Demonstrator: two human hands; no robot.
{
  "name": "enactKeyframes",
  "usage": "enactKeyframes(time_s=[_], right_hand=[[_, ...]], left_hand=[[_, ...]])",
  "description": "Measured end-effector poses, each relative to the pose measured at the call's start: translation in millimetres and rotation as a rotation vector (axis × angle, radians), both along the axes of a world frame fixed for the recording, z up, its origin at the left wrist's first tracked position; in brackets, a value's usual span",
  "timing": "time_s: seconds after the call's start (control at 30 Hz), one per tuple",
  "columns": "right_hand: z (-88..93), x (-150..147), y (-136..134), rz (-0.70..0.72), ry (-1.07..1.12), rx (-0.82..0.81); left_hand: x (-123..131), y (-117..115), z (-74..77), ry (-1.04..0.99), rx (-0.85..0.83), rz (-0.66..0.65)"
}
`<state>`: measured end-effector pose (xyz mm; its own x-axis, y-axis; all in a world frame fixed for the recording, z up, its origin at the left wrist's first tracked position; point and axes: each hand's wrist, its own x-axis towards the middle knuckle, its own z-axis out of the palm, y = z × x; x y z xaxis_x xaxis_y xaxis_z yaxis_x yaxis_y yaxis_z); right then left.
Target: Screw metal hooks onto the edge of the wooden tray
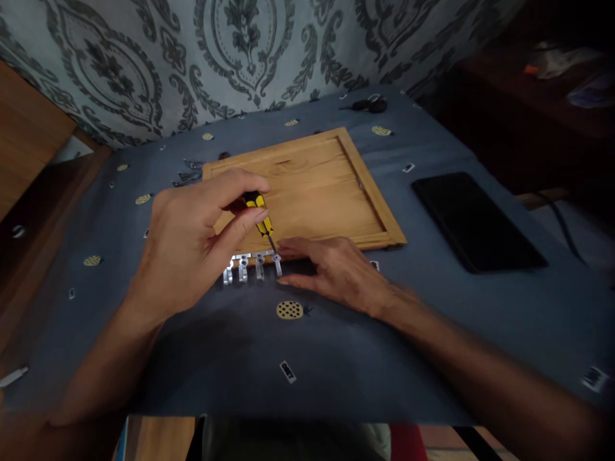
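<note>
My left hand (187, 237) is closed around a small yellow-and-black screwdriver (264, 224), gripped between thumb and fingers. The driver slants down, and its tip meets the right end of a silver metal hook rail (260, 258) on the near edge of a framed wooden board (312, 198). Several hooks hang from this rail toward me; my left hand partly covers its left end. My right hand (336, 269) lies at the rail's right end, with its index finger over the board's edge and its thumb by the last hook, pinching there.
A blue cloth with pineapple prints (230, 378) covers the table. At the right lies a black phone (480, 221). Keys (368, 104) rest near the back, and small metal pieces (187, 176) lie left of the board. A patterned curtain (250, 51) hangs behind.
</note>
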<state>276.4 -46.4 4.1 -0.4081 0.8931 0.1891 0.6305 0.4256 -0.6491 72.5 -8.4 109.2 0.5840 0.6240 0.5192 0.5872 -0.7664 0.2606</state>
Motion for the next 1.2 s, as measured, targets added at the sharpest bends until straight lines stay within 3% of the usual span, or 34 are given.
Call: enactKeyframes(time_s=[0.33,0.5,0.8,1.2], right_hand=[[-0.4,0,0,-0.007,0.025,0.017],[-2.7,1,0,0.000,0.026,0.023],[-1.7,0,0,0.002,0.018,0.003],[-1.5,1,1,0.003,0.053,0.000]], left_hand=[[-3,3,5.2,-0.021,0.065,-0.058],[-6,-3,15.4,-0.157,0.019,0.038],[-6,3,4.7,-0.038,0.031,0.008],[-7,2,5.0,-0.021,0.031,0.017]])
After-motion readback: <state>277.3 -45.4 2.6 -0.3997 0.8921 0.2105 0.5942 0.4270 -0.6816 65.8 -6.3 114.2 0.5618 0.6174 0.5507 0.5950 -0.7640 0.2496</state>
